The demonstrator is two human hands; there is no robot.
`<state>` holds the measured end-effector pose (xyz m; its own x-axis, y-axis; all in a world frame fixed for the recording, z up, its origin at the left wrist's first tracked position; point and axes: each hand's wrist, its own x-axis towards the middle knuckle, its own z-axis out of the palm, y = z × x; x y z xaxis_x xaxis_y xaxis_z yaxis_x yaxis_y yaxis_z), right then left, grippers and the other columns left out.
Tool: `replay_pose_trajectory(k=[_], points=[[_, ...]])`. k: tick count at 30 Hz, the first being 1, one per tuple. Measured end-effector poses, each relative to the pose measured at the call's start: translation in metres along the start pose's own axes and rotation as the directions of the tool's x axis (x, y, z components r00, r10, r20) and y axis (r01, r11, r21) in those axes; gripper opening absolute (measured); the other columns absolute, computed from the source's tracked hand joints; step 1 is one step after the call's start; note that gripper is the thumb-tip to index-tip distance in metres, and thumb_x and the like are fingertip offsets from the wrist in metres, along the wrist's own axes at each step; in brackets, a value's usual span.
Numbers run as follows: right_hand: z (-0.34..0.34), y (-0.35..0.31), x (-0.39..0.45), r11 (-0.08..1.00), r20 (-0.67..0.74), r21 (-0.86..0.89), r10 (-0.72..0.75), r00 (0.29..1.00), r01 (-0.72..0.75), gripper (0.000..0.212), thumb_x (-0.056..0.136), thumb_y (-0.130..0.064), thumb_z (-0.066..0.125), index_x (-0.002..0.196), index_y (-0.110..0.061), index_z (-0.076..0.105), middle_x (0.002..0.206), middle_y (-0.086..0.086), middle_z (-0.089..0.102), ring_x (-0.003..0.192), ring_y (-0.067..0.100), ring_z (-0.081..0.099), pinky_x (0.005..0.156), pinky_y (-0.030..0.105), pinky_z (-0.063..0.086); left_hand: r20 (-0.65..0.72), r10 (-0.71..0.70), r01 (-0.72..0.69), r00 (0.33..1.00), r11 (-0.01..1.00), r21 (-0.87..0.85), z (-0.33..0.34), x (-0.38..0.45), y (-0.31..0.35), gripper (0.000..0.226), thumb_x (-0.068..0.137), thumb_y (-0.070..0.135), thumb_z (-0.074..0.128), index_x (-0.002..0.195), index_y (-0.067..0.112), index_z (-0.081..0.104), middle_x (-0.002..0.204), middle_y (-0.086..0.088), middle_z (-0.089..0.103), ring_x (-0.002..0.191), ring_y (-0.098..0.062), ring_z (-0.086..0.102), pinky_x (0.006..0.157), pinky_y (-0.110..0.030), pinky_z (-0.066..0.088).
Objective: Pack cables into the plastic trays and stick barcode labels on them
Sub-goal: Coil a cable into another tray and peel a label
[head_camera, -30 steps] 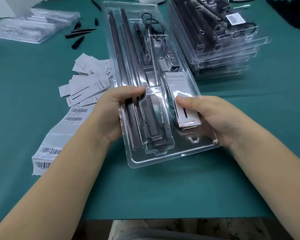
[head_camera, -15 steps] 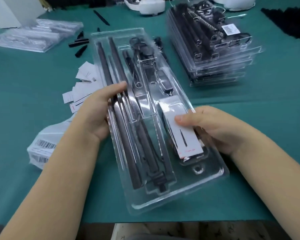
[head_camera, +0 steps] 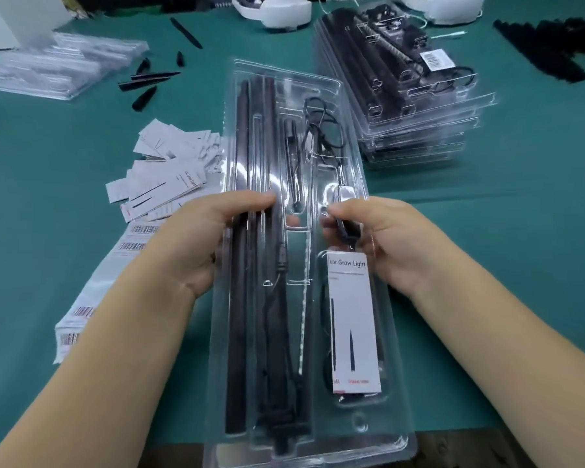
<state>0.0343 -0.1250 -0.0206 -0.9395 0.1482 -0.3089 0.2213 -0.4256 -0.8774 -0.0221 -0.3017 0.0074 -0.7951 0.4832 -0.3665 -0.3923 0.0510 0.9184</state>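
both hands clasp the tray [head_camera: 399, 444] edges, left hand [head_camera: 196, 238] thumb pinning rods [head_camera: 237, 298], right hand [head_camera: 382, 241] apparently pinching the cable [head_camera: 321, 130] into place.

The scene is lit brightly and evenly from above, and only soft shadows are cast on the surface [head_camera: 81, 130]. Glare is seen on the tray [head_camera: 399, 444]; edges are bent by wide-angle distortion and blurred slightly.

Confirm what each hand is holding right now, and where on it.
Both hold the clear plastic tray at mid-length: left hand grips its left edge, thumb on top; right hand grips its right edge, thumb over the small black controller.
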Motion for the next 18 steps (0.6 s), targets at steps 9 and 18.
replay_pose_trajectory(k=[9,18], points=[[-0.0006,0.0006,0.0002,0.999,-0.021,-0.044,-0.028,0.999,0.027,0.015,0.082,0.005,0.059,0.072,-0.005,0.056,0.056,0.003,0.065,0.046,0.008,0.059,0.043,0.017,0.046,0.042,0.0,-0.003,0.999,0.998,0.065,-0.0036,0.0028,-0.003,0.017,0.063,0.031,0.067,0.063,0.015,0.075,0.088,-0.015,0.074,0.052,-0.02,0.066,0.052,-0.032,0.056],[-0.0004,0.0056,0.0025,0.989,-0.007,-0.145,-0.015,1.0,0.014,0.015,0.088,-0.022,0.065,0.083,-0.008,0.065,0.072,0.004,0.069,0.062,0.015,0.064,0.061,0.029,0.054,-0.084,0.085,-0.086,0.993,0.996,-0.005,-0.0058,0.0002,0.0037,0.034,0.085,0.019,0.058,0.053,0.016,0.07,0.064,-0.003,0.07,0.043,-0.012,0.061,0.044,-0.024,0.053]])
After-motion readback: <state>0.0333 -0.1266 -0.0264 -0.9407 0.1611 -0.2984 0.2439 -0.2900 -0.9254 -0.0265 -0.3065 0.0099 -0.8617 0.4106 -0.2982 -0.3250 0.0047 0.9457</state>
